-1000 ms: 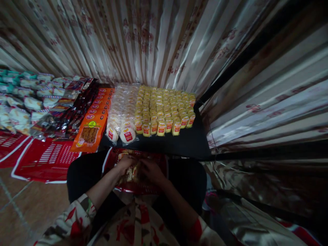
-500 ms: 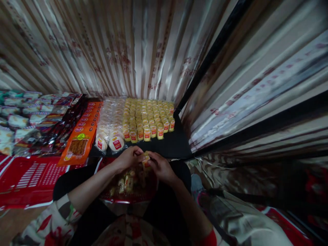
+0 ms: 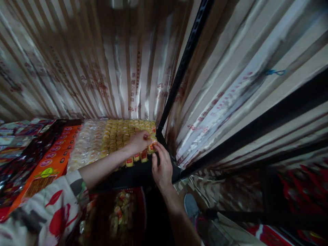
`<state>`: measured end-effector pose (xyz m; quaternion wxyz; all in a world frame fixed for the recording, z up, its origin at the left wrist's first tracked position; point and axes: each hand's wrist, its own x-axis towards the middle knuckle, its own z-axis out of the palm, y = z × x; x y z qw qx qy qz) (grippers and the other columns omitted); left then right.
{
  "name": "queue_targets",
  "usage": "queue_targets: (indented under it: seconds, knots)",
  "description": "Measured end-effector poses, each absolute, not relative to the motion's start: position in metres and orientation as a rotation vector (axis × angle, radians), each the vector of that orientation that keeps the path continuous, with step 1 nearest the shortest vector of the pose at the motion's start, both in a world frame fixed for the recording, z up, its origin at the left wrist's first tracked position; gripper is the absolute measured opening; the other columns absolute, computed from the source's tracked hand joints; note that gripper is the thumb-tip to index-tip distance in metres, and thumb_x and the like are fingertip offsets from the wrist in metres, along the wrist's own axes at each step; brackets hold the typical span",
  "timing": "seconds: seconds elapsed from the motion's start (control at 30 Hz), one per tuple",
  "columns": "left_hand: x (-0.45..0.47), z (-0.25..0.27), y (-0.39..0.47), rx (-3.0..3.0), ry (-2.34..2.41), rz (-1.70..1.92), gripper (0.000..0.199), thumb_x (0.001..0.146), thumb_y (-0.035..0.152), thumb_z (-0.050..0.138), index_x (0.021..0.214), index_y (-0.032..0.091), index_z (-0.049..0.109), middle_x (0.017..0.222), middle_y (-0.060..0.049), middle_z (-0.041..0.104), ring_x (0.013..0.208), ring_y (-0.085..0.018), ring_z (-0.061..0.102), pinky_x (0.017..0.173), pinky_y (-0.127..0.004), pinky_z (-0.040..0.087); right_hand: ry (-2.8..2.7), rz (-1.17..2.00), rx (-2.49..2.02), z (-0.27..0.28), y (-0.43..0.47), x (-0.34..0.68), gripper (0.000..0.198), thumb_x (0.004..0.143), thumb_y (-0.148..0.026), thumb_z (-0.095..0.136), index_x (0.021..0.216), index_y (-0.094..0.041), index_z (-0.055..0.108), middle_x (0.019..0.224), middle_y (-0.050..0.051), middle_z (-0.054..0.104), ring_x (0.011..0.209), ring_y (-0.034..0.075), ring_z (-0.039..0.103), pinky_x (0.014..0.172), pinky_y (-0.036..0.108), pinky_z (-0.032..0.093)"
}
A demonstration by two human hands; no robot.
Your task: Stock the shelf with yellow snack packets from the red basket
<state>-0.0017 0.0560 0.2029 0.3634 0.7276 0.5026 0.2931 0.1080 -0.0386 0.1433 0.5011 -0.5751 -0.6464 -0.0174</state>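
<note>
Yellow packet (image 3: pixel 151 148) in reach of both hands, you are now working at the right front corner of the rows, whereas half a second ago you were holding a packet over the basket; your right hand (image 3: pixel 163 169) is touching this one with its fingertips, the thumb standing apart below, and I cannot tell whether it is gripping; your left hand (image 3: pixel 138 141) is curling its fingers just beside the packet, its grip also unclear; your view is sitting closer to the corner, too.

Black shelf (image 3: pixel 125 177) is bearing the yellow rows (image 3: pixel 115 135), with clear-wrapped pale rounds (image 3: pixel 85 147) lying to their left and orange packs (image 3: pixel 60 147) beyond those; pleated, printed sheeting (image 3: pixel 120 92) is hanging behind, a black post (image 3: pixel 179 77) is rising at the corner, and a grey shoe (image 3: pixel 191 204) is showing low on the right.

Red basket (image 3: pixel 145 210) is sitting below the shelf's front edge, holding loose yellow packets (image 3: pixel 121 212), dim and blurred.
</note>
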Motion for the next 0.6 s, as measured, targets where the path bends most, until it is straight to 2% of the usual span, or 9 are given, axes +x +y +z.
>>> queue_targets:
  seconds: [0.17,0.3,0.47,0.6]
  knots:
    - [0.046,0.21,0.116,1.869,1.387,0.823,0.022,0.077,0.021,0.056,0.097,0.013,0.06,0.079,-0.002,0.066,0.058,-0.009,0.058,0.06,-0.02,0.045,-1.43,-0.026,-1.424,0.137,0.01,0.136,0.039,0.089,-0.02,0.031,0.121,-0.013,0.053,0.126,0.012,0.055,0.12,0.019,0.048,0.103,0.04,0.038]
    - [0.07,0.202,0.148,1.915,1.442,0.744,0.029,0.079,0.022,0.054,0.107,0.015,0.056,0.078,-0.002,0.067,0.057,-0.01,0.06,0.057,-0.021,0.045,-1.351,0.108,-1.539,0.128,0.047,0.156,0.045,0.089,-0.028,0.031,0.127,-0.01,0.048,0.131,0.014,0.051,0.123,0.021,0.045,0.104,0.04,0.035]
    - [0.086,0.187,0.168,2.135,1.48,0.655,0.027,0.077,0.018,0.056,0.104,0.017,0.058,0.091,-0.004,0.068,0.081,-0.014,0.063,0.073,-0.022,0.047,-1.345,0.299,-1.614,0.118,0.072,0.17,0.05,0.091,-0.04,0.028,0.13,-0.014,0.046,0.134,0.01,0.048,0.126,0.021,0.042,0.106,0.039,0.032]
    - [0.092,0.171,0.173,2.236,1.491,0.53,0.027,0.079,0.018,0.053,0.106,0.017,0.057,0.099,-0.006,0.067,0.091,-0.015,0.062,0.08,-0.024,0.046,-1.374,0.397,-1.649,0.107,0.083,0.177,0.053,0.091,-0.045,0.026,0.13,-0.015,0.047,0.134,0.01,0.049,0.126,0.022,0.043,0.106,0.04,0.031]
